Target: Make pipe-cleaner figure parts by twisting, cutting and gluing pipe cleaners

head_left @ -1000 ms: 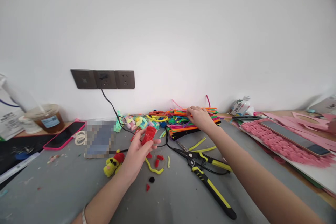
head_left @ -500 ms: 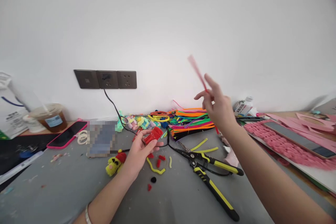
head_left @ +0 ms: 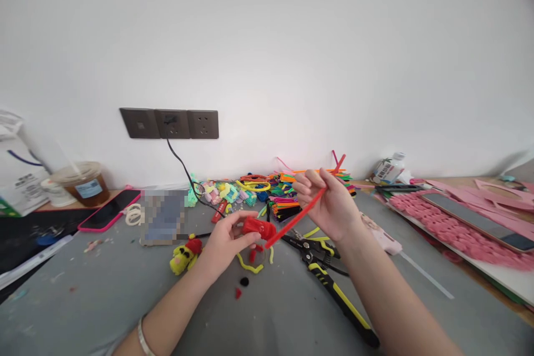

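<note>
My left hand [head_left: 223, 245] grips a small red fuzzy roll [head_left: 258, 227], apparently wound from pipe cleaner, between thumb and fingers. To its right, my right hand [head_left: 334, 208] has its fingers curled around a long red pipe cleaner [head_left: 292, 222]. One end slants down close to the roll; the other sticks up behind the fingers. Whether that lower end touches the roll I cannot tell. Beneath the hands lie red scraps [head_left: 238, 293], a bent yellow pipe cleaner piece [head_left: 250, 268] and a black pompom [head_left: 244, 281]. Beside my left wrist is a yellow fuzzy figure [head_left: 181, 258] with a red top.
Black-and-yellow pliers [head_left: 342, 303] lie under my right forearm, near a pale pink glue gun [head_left: 390, 242]. Bundled coloured pipe cleaners [head_left: 287, 208] sit by the wall. A drink cup [head_left: 83, 183] and pink phone [head_left: 110, 211] stand left; pink knitting [head_left: 450, 222] lies right.
My right hand has come down and left, bringing the red pipe cleaner from up in the air to beside the roll. My left hand has moved slightly right and down, turning the roll.
</note>
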The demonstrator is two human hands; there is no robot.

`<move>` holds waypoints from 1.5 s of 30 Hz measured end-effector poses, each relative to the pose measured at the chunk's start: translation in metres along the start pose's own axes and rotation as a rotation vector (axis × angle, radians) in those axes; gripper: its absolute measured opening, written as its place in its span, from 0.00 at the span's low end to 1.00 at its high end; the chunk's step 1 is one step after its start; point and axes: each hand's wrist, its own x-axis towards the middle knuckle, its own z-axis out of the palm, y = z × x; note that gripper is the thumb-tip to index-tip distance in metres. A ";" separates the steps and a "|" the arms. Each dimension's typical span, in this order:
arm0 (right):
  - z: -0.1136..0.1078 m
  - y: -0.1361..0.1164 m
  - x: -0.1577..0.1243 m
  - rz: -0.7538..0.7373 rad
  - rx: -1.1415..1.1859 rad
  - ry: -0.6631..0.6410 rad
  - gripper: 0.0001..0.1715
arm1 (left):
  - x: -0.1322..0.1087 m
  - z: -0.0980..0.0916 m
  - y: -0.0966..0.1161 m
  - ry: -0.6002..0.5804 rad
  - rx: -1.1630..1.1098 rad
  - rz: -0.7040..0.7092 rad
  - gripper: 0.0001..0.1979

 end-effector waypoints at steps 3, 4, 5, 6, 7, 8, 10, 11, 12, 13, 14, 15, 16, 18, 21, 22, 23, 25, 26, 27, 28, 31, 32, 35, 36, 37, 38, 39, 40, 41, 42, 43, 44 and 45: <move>-0.023 0.021 0.005 0.028 0.044 -0.008 0.26 | 0.001 -0.002 0.000 0.054 -0.071 -0.007 0.20; -0.029 0.026 0.006 0.051 0.032 -0.007 0.25 | 0.002 -0.002 0.000 0.069 -0.085 -0.007 0.19; -0.034 0.028 0.006 0.073 0.014 0.001 0.24 | 0.002 -0.003 0.001 0.080 -0.097 -0.010 0.19; -0.037 0.030 0.006 0.087 -0.003 0.018 0.23 | 0.002 -0.003 0.001 0.089 -0.115 -0.015 0.18; -0.038 0.030 0.006 0.090 -0.015 0.037 0.22 | 0.002 -0.003 0.002 0.096 -0.143 -0.022 0.18; -0.038 0.029 0.005 0.084 -0.017 0.049 0.21 | 0.002 -0.002 0.003 0.102 -0.177 -0.034 0.19; -0.034 0.028 0.002 0.071 0.005 0.027 0.20 | 0.001 -0.001 0.004 0.110 -0.252 -0.062 0.21; -0.031 0.028 0.000 0.074 0.021 -0.007 0.20 | 0.001 0.000 0.006 0.113 -0.287 -0.071 0.22; -0.028 0.028 -0.002 0.087 0.036 -0.045 0.20 | 0.001 0.000 0.007 0.117 -0.314 -0.077 0.23; -0.025 0.029 -0.003 0.107 0.047 -0.081 0.20 | 0.000 0.001 0.007 0.117 -0.333 -0.080 0.23; -0.023 0.030 -0.004 0.131 0.051 -0.106 0.18 | 0.000 0.002 0.008 0.115 -0.345 -0.082 0.23; -0.022 0.032 -0.004 0.156 0.050 -0.114 0.15 | -0.001 0.002 0.009 0.113 -0.353 -0.083 0.23; -0.021 0.033 -0.005 0.180 0.046 -0.110 0.13 | -0.001 0.003 0.009 0.112 -0.360 -0.083 0.23; -0.020 0.037 -0.005 0.213 0.037 -0.081 0.17 | -0.002 0.003 0.009 0.113 -0.372 -0.085 0.24; -0.019 0.040 -0.005 0.181 0.033 -0.061 0.18 | -0.002 0.004 0.008 0.142 -0.386 -0.096 0.25; -0.018 0.041 -0.005 0.155 0.036 -0.072 0.18 | -0.001 0.004 0.008 0.152 -0.383 -0.102 0.25; -0.017 0.041 -0.005 0.132 0.035 -0.087 0.20 | -0.001 0.004 0.009 0.156 -0.374 -0.110 0.25; -0.016 0.042 -0.005 0.105 0.017 -0.112 0.22 | -0.001 0.004 0.009 0.144 -0.345 -0.126 0.24; -0.016 0.043 -0.005 0.099 -0.005 -0.116 0.22 | -0.001 0.004 0.010 0.132 -0.331 -0.132 0.24; -0.016 0.043 -0.005 0.093 -0.038 -0.112 0.21 | -0.002 0.004 0.010 0.118 -0.318 -0.135 0.23; -0.016 0.044 -0.005 0.088 -0.076 -0.102 0.18 | -0.002 0.004 0.011 0.106 -0.310 -0.134 0.23; -0.020 0.048 -0.005 0.098 -0.179 -0.064 0.15 | -0.003 0.004 0.011 0.085 -0.315 -0.118 0.22; -0.020 0.049 -0.006 0.110 -0.207 -0.059 0.18 | -0.003 0.003 0.010 0.083 -0.322 -0.111 0.21; -0.020 0.052 -0.008 0.120 -0.271 -0.097 0.16 | -0.003 0.003 0.010 0.085 -0.340 -0.095 0.20; -0.019 0.053 -0.008 0.111 -0.279 -0.119 0.14 | -0.002 0.003 0.010 0.081 -0.344 -0.093 0.20; -0.017 0.053 -0.009 0.098 -0.275 -0.136 0.14 | -0.002 0.003 0.010 0.075 -0.345 -0.092 0.20; -0.016 0.053 -0.009 0.085 -0.262 -0.145 0.15 | -0.002 0.003 0.010 0.069 -0.348 -0.092 0.20; -0.014 0.053 -0.010 0.073 -0.241 -0.149 0.17 | -0.002 0.003 0.011 0.062 -0.351 -0.091 0.20; -0.013 0.053 -0.010 0.064 -0.219 -0.148 0.18 | -0.002 0.003 0.011 0.057 -0.354 -0.089 0.20; -0.012 0.052 -0.010 0.059 -0.198 -0.148 0.18 | -0.002 0.003 0.011 0.057 -0.356 -0.086 0.20; -0.011 0.052 -0.010 0.058 -0.185 -0.153 0.15 | -0.003 0.004 0.011 0.060 -0.357 -0.084 0.20; -0.012 0.051 -0.011 0.059 -0.185 -0.164 0.11 | -0.003 0.004 0.011 0.065 -0.358 -0.082 0.19; -0.012 0.051 -0.011 0.062 -0.200 -0.182 0.07 | -0.003 0.004 0.012 0.070 -0.358 -0.081 0.19; -0.013 0.051 -0.011 0.066 -0.227 -0.200 0.08 | -0.003 0.004 0.012 0.075 -0.356 -0.082 0.19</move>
